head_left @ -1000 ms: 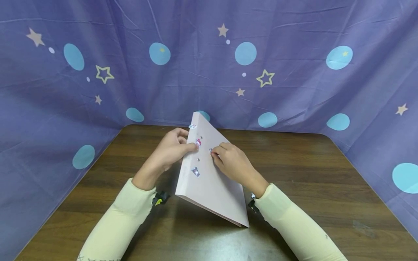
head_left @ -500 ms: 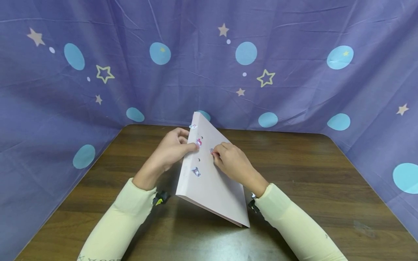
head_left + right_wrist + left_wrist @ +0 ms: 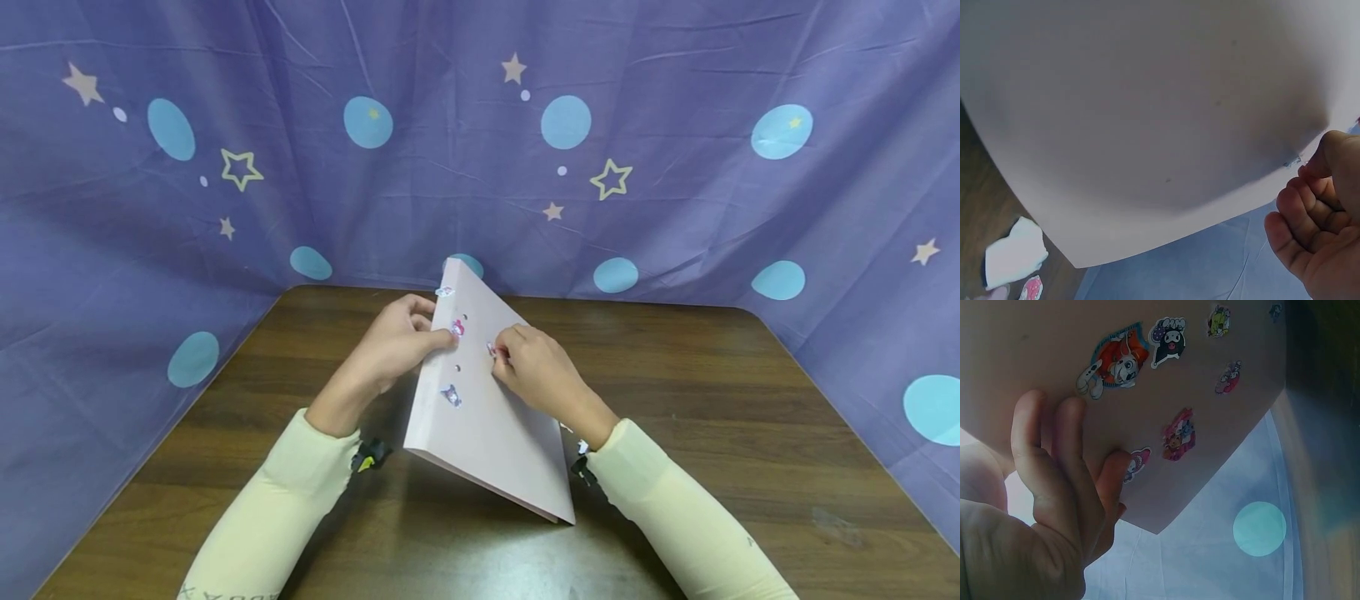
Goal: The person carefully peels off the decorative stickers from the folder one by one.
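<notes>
A pale pink ring binder [image 3: 487, 442] stands tilted on the table, its spine toward the left. My left hand [image 3: 397, 337] holds it at the spine, thumb on the front cover. In the left wrist view the fingers of that hand [image 3: 1060, 481] rest against the back cover, near a cartoon dog sticker [image 3: 1119, 362]. My right hand [image 3: 540, 367] pinches a small cartoon sticker [image 3: 491, 350] at the front cover; the fingertips hide part of it. Near the spine are a pink character sticker [image 3: 457, 327] and a grey-purple one; another sticker [image 3: 444, 292] sits on the spine's edge.
A brown wooden table [image 3: 712, 433] lies under the binder, with a purple star-patterned curtain [image 3: 675, 83] around it. Behind the binder, in the right wrist view, are a white paper piece [image 3: 1016, 253] and a pink sticker [image 3: 1032, 289].
My right hand has shifted slightly right, and the small sticker in its fingertips has moved with it. My left hand and the binder have stayed almost still.
</notes>
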Demonstrator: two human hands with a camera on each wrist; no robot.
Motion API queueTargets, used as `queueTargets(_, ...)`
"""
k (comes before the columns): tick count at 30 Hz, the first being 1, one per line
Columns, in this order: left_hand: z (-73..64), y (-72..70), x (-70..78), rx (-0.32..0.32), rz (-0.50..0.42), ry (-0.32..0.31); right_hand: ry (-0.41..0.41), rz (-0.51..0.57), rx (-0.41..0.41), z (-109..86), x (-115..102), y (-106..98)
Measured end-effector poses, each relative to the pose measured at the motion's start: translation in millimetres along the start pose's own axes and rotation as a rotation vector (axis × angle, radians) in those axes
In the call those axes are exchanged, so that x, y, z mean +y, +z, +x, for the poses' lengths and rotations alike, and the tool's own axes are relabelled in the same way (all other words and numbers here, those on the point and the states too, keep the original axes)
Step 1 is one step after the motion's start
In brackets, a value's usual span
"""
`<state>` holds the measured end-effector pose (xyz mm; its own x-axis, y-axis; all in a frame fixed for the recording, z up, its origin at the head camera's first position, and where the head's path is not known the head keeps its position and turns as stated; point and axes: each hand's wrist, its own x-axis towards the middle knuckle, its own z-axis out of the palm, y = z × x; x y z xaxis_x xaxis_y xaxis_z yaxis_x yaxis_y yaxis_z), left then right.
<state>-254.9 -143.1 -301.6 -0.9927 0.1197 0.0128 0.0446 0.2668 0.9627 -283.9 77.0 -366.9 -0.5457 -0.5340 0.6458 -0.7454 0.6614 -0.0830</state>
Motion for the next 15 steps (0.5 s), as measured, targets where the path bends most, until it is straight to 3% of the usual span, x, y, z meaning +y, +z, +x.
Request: queueTargets(15,0.9,-1.0,-0.6,0.002,-0.011,-0.002,0.046,-0.004,-0.007,0.0,9.7,-3.8)
